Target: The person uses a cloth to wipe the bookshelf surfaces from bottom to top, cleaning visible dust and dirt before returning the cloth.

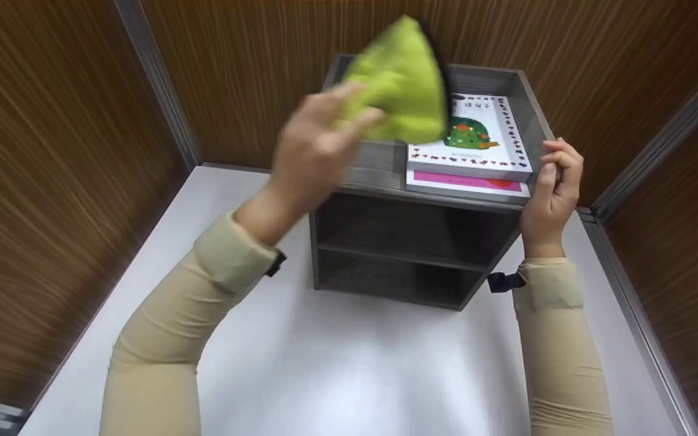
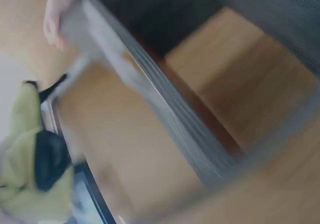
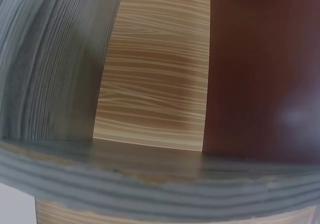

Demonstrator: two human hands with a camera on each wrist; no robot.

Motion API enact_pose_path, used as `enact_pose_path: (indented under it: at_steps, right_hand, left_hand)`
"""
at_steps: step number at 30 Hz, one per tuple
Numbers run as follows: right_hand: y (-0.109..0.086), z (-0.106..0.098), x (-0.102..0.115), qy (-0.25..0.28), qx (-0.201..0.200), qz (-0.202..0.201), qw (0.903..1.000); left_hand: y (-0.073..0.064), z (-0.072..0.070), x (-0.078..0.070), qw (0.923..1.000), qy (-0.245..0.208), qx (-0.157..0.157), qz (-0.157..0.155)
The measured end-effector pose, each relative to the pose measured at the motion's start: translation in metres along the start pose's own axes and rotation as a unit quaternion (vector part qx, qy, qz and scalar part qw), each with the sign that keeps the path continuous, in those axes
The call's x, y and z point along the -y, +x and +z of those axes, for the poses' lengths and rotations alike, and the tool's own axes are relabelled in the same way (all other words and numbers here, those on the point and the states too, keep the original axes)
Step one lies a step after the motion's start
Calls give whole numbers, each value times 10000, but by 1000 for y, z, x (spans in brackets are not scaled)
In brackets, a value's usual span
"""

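Observation:
My left hand (image 1: 315,142) pinches a lime-green cloth (image 1: 403,91) between thumb and fingers, raised above the top of a grey wood-grain cabinet (image 1: 379,160). The cloth is blurred, stands up to a peak and has a dark right edge; it hides part of the cabinet's back. On the right, my right hand (image 1: 555,188) grips the cabinet's right side panel, fingers curled over its upper edge. Beside that hand lies a white book (image 1: 482,130) with a green cartoon animal on its cover, on top of another book (image 1: 470,183) with a pink band.
Below the top are two open compartments split by a shelf (image 1: 403,257). The cabinet stands on a white surface (image 1: 349,363), against a brown wood-grain panel (image 1: 246,79). Similar panels with metal strips rise at left and right. In the right wrist view, the cabinet's edge (image 3: 165,196) looks chipped.

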State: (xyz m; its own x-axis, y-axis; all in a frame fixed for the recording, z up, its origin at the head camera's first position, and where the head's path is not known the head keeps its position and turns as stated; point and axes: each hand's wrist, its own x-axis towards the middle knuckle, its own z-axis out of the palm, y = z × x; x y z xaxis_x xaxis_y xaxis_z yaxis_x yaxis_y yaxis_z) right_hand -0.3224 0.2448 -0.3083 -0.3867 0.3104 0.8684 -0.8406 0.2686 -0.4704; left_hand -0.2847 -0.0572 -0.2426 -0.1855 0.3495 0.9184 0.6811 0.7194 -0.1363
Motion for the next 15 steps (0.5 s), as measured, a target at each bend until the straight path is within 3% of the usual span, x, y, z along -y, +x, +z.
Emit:
enact_pose_path:
  at_steps: [2, 4, 6, 8, 10, 13, 15]
  right_hand:
    - [1, 0, 0, -43, -7, 42, 10000]
    - [2, -1, 0, -53, -30, 69, 10000]
    - [2, -1, 0, -62, -37, 69, 10000]
    - [1, 0, -1, -36, -44, 70, 10000]
    - [1, 1, -2, 24, -59, 69, 10000]
    - [0, 2, -3, 90, -75, 75, 9999]
    - [-1, 2, -2, 126, -95, 78, 9998]
  left_hand:
    - [-24, -5, 16, 9972, -209, -574, -437]
    - [-50, -7, 26, 9940, -303, -587, -872]
    - [-72, -6, 31, 9913, -303, -248, -1260]
    - [-83, -6, 34, 9856, -342, 254, -1638]
    - [-82, -9, 36, 9743, -385, 857, -2048]
    - [-72, -14, 38, 9486, -454, 1678, -2645]
    - [-72, -13, 38, 9358, -528, 1843, -2959]
